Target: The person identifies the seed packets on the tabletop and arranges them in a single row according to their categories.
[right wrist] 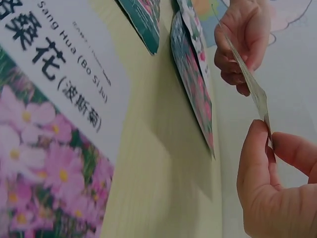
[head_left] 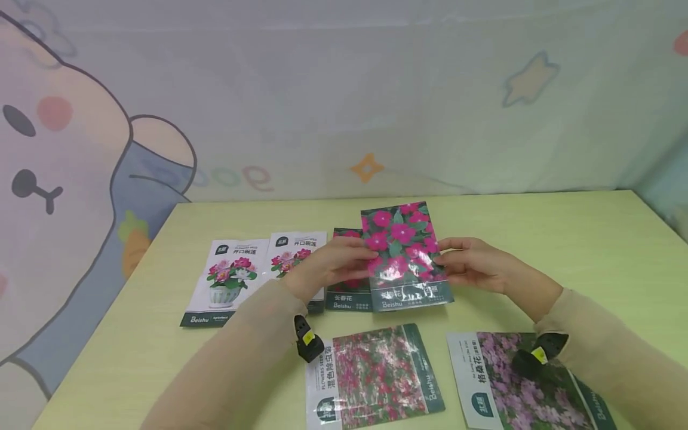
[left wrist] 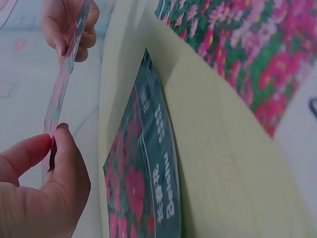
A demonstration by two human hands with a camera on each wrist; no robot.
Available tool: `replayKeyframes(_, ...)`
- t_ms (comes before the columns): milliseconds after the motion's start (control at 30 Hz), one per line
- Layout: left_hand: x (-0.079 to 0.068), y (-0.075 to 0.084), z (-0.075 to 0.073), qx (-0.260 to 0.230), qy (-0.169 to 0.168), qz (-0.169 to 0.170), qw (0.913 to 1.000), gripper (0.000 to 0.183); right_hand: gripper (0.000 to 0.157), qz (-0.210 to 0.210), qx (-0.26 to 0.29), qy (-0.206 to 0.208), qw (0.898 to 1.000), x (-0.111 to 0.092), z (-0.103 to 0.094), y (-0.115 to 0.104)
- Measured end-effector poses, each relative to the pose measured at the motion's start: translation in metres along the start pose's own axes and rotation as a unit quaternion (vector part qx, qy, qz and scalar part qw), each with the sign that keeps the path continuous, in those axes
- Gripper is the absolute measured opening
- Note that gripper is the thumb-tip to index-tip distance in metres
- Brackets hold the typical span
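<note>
A seed packet point(head_left: 403, 251) with bright pink flowers and a dark green lower band is held up above the table, its front turned toward me. My left hand point(head_left: 335, 263) pinches its left edge between thumb and fingers. On the opposite edge, my right hand point(head_left: 478, 266) pinches it the same way. Seen edge-on in both wrist views, the thin packet spans between the left hand point(left wrist: 49, 183) and right hand point(right wrist: 277, 183). A matching pink-flower packet point(head_left: 346, 301) lies on the table behind my left fingers, partly covered by the held one.
Two white packets with potted flowers, one point(head_left: 226, 280) farther left and one point(head_left: 295, 242) beside it, lie at the left. In front are a red-pink flower packet point(head_left: 376, 376) and a purple flower packet point(head_left: 516, 388). A printed curtain point(head_left: 344, 89) hangs behind the table point(head_left: 564, 251).
</note>
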State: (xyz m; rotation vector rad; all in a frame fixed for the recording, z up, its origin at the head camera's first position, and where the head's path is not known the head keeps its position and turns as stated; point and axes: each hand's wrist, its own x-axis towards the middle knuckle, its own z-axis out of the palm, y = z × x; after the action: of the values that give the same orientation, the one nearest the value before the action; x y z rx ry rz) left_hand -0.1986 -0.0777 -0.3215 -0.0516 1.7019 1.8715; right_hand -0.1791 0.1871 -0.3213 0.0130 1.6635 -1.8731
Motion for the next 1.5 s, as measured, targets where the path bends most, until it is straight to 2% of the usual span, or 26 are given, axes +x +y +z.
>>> replayKeyframes(167,0.010,-0.004,0.011,-0.002,-0.002,0.010,0.9999,0.008,0.025,0.000,-0.050,0.034,0.998,-0.006,-0.013,0.001)
replayKeyframes(267,0.013,-0.004,0.018,0.007,0.011,0.006,0.9999,0.034,0.035,0.002,-0.087,0.051,0.995,-0.007,-0.019,0.004)
replayKeyframes(367,0.015,-0.004,0.023,0.006,0.023,-0.002,0.9997,0.050,0.042,0.006,-0.105,0.063,0.993,-0.008,-0.025,0.006)
replayKeyframes(833,0.021,-0.009,0.038,-0.002,0.000,0.031,0.9995,0.042,0.038,0.021,-0.090,0.075,0.993,-0.011,-0.045,0.014)
replayKeyframes(1200,0.024,-0.016,0.047,0.014,0.018,0.026,0.9994,0.046,0.047,0.023,-0.107,0.075,0.991,-0.010,-0.047,0.022)
replayKeyframes(1367,0.024,-0.014,0.048,0.039,0.007,0.021,0.9990,0.048,0.052,0.022,-0.134,0.077,0.988,-0.010,-0.049,0.023)
replayKeyframes(1500,0.021,-0.008,0.049,0.067,-0.014,0.018,0.9975,0.049,0.053,0.014,-0.142,0.070,0.987,-0.011,-0.053,0.021)
